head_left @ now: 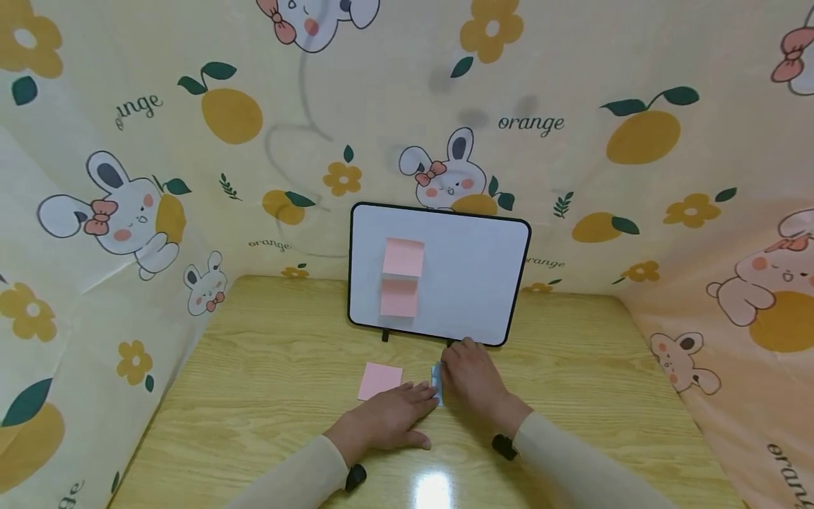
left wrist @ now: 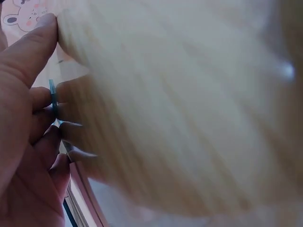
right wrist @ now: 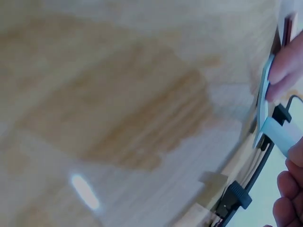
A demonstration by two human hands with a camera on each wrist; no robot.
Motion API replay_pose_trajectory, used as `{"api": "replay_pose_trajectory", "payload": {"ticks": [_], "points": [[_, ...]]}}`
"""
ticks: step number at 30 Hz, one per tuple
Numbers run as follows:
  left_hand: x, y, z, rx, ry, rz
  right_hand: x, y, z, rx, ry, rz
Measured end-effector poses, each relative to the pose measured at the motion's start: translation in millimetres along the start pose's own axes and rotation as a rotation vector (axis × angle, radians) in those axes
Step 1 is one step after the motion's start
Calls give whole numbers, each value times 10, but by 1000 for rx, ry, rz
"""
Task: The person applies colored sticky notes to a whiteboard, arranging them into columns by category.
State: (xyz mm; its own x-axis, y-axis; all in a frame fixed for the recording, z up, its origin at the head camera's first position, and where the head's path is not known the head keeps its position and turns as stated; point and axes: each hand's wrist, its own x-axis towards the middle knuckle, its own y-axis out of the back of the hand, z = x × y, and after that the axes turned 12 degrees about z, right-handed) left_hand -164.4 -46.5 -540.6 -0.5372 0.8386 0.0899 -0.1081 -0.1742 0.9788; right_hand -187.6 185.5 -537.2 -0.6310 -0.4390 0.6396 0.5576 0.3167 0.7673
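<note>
My left hand lies flat with its fingers stretched out, the fingertips pressing on a small blue sticky note pad on the table. From the pad's right side my right hand pinches a blue sticky note, which bends up away from the pad in the right wrist view. A pink sticky note pad lies beside my left fingers, partly covered by that hand. Behind both hands stands a whiteboard with an upper pink note and a lower pink note on its left half.
The black-framed whiteboard leans back on small black feet, close beyond my right hand. Under everything is a wood-grain table. Patterned cloth walls enclose its back and sides.
</note>
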Motion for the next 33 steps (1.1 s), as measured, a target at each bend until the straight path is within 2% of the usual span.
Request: {"api": "replay_pose_trajectory", "payload": {"ticks": [10,18,22,29,33], "points": [[33,43,8,49,-22,-31,93,-5,132,-28,-70,29],[21,12,4,15,-10,-19,222,168,240,-56,-142,58],[2,6,0,-12,1,-9,343,297,313,-44,-125,149],[-20,11,-1,-49,12,6,665,463,559,-167,46,391],[-12,2,7,-68,6,9,825,522,692,-221,101,511]]}}
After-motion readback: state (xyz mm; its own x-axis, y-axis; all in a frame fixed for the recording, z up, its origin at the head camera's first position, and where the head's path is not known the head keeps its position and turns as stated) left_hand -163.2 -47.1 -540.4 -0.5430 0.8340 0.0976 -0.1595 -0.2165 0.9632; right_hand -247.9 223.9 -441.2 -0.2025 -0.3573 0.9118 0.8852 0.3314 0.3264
